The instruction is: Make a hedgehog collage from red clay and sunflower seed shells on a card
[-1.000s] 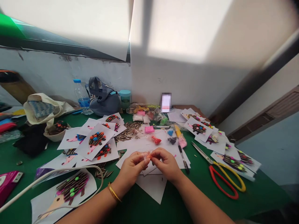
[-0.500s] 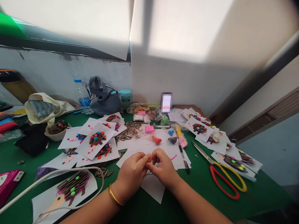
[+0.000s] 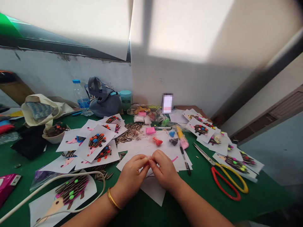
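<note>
My left hand (image 3: 133, 171) and my right hand (image 3: 163, 168) meet above the white paper (image 3: 153, 190), fingertips pinched together. Whatever lies between the fingers is tiny or covered, so I cannot make it out. Just beyond them rest a red clay lump in clear wrap (image 3: 157, 141), a pink clay packet (image 3: 150, 130), a blue lump (image 3: 171, 133) and a dark lump (image 3: 174, 141). To the right of my right hand, a thin pink strip (image 3: 175, 158) shows on the paper, with a black pen (image 3: 185, 160) beside it.
Scissors with red and yellow handles (image 3: 220, 170) lie on the green table at right. Hedgehog pictures made with seeds (image 3: 96, 142) are piled at left, more (image 3: 201, 130) at right. A white cable (image 3: 54, 176) loops at front left. Sunflower seeds (image 3: 130, 132) and a phone (image 3: 167, 103) sit farther back.
Something orange-red that showed between my fingertips is no longer visible. My fingers have drawn closer together. The whole view has shifted slightly.
</note>
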Motion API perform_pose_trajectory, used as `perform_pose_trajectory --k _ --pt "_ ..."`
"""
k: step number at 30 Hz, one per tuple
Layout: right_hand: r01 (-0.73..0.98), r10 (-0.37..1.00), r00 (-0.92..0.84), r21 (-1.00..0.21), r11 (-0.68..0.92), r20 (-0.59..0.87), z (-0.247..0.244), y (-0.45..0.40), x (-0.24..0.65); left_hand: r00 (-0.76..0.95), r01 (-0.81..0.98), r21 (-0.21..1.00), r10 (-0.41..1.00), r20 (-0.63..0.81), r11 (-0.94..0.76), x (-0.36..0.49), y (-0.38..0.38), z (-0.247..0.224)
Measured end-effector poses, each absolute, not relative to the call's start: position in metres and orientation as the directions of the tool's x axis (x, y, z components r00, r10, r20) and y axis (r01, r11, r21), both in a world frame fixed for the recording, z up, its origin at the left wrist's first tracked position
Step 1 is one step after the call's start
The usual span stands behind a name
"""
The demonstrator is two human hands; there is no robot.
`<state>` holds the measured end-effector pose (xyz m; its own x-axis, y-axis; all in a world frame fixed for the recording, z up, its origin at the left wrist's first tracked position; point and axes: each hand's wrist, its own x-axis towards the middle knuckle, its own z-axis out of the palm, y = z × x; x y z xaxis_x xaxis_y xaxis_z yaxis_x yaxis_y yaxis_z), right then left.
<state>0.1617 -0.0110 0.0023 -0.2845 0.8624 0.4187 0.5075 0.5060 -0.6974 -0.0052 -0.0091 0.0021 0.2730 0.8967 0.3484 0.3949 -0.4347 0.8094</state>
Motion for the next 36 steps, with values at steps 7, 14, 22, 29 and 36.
perform_pose_trajectory --k 7,14,22,29,36 --pt "0.482 0.879 -0.258 -0.735 0.477 0.401 0.000 -0.010 0.165 0.282 0.272 0.891 0.915 0.287 -0.363 -0.004 -0.007 0.003" --pt "0.401 0.897 -0.167 -0.803 0.441 0.410 -0.004 -0.006 0.171 0.108 -0.071 0.987 0.983 0.151 -0.144 0.001 -0.012 -0.001" --pt "0.323 0.844 -0.188 -0.780 0.536 0.502 -0.005 -0.010 0.170 0.186 -0.245 0.948 0.969 -0.159 0.203 0.005 -0.013 0.010" --pt "0.212 0.862 -0.225 -0.841 0.498 0.454 -0.008 -0.008 0.167 0.264 -0.452 0.818 0.929 -0.257 0.355 0.002 -0.014 0.010" --pt "0.095 0.882 -0.262 -0.899 0.428 0.392 -0.010 -0.007 0.164 0.348 -0.572 0.731 0.918 -0.193 0.371 0.004 -0.016 0.013"
